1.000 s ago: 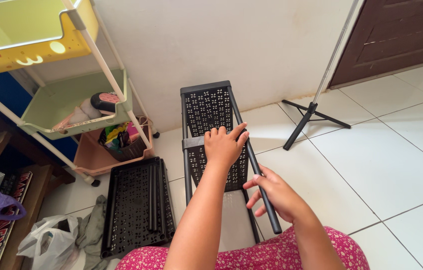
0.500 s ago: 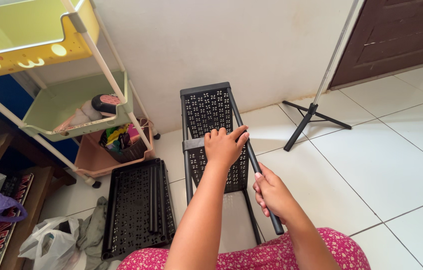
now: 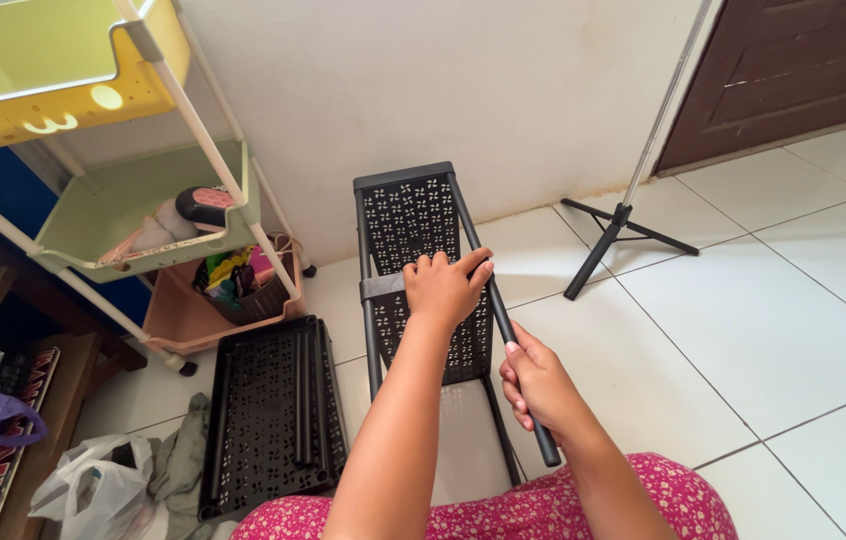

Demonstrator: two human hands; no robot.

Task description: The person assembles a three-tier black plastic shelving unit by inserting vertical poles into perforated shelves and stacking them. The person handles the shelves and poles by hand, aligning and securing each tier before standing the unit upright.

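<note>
Head view, looking down at a white tiled floor beside a white wall.

Left hand (image 3: 446,287): rests palm-down on the upper shelf of a black perforated rack (image 3: 415,262), fingers curled over the shelf's edge, fingertips reaching toward the right-hand pole. Pressing flat rather than pinching.

Right hand (image 3: 540,385): closed in a fist around a black pole (image 3: 503,330) on the right side of the rack, thumb laid up along it. The pole runs from the rack's far top corner down toward the person's lap; its near end sticks out below the fist. Whether that end is seated in any lower shelf cannot be told, since the arm covers the joint.

Rack position: centre of the scene, standing on the floor just in front of the wall, tilted back toward the person. Two perforated panels are visible, one far and high, one nearer under the left hand.

Surroundings: a second black perforated shelf tray (image 3: 273,410) lies flat on the floor to the left, with loose black poles inside. Farther left, a tiered trolley (image 3: 143,215) with yellow, green and pink bins holding small items. A white plastic bag (image 3: 93,487) lies near left. A tripod stand (image 3: 623,220) stands to the right, before a brown door (image 3: 793,70). Pink floral fabric (image 3: 503,515) covers the person's lap at the near edge.
</note>
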